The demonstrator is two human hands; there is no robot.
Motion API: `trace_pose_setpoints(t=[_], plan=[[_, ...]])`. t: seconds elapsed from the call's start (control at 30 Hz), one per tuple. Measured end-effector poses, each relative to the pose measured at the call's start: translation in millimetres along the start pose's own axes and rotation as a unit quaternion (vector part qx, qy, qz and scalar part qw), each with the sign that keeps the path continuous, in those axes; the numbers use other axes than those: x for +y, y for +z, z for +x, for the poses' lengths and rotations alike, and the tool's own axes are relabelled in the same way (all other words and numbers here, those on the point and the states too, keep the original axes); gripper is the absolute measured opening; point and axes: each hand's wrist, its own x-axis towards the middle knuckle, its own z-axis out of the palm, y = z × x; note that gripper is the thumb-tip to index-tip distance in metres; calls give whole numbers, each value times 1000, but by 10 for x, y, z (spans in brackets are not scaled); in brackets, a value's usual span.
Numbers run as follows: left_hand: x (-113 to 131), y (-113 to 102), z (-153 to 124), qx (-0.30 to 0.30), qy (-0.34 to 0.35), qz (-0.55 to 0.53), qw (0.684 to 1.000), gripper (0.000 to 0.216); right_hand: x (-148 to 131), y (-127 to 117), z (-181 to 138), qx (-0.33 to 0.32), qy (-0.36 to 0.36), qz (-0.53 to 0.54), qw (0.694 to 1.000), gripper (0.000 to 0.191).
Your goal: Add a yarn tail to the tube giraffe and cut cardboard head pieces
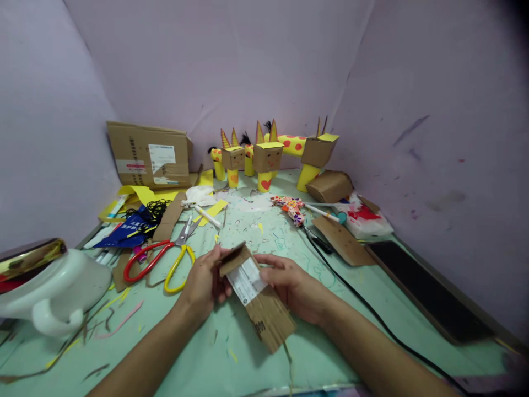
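Note:
Between my two hands is a folded cardboard piece point(270, 317) with a white label, tilted above the green tabletop point(231, 353). My left hand point(206, 281) is closed on its upper left edge, by a bent flap. My right hand point(289, 281) grips the right edge, with the thumb near the label. Just left of my left hand lie the scissors point(179, 242), with one red and one yellow handle, their blades pointing away. Beyond my hands a glue gun point(291, 209) with a colourful pattern rests on the table, its black cable running toward the lower right.
Several yellow cardboard animals point(268, 157) stand along the back wall. A cardboard box point(149, 157) leans at back left. A white cup-like vessel point(78, 281) is at left; a dark phone or tablet point(425, 286) lies at right. Cardboard strips and paper scraps are scattered about.

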Motion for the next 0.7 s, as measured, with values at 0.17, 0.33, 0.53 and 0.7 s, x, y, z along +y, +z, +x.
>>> trace_pose_setpoints(t=[0.17,0.33,0.53,0.7], plan=[[27,14,-40,-73,16,-73,994,30,54,-15,41,83,-39,-24,995,51],[-41,77,-24,-46,41,5,998,36,84,-25,52,83,-44,-59,994,49],[39,-6,56,51,65,0,997,35,21,-89,11,43,-71,-126,989,37],[71,-47,79,40,51,-12,998,28,102,-93,-19,-43,-166,-309,935,45]])
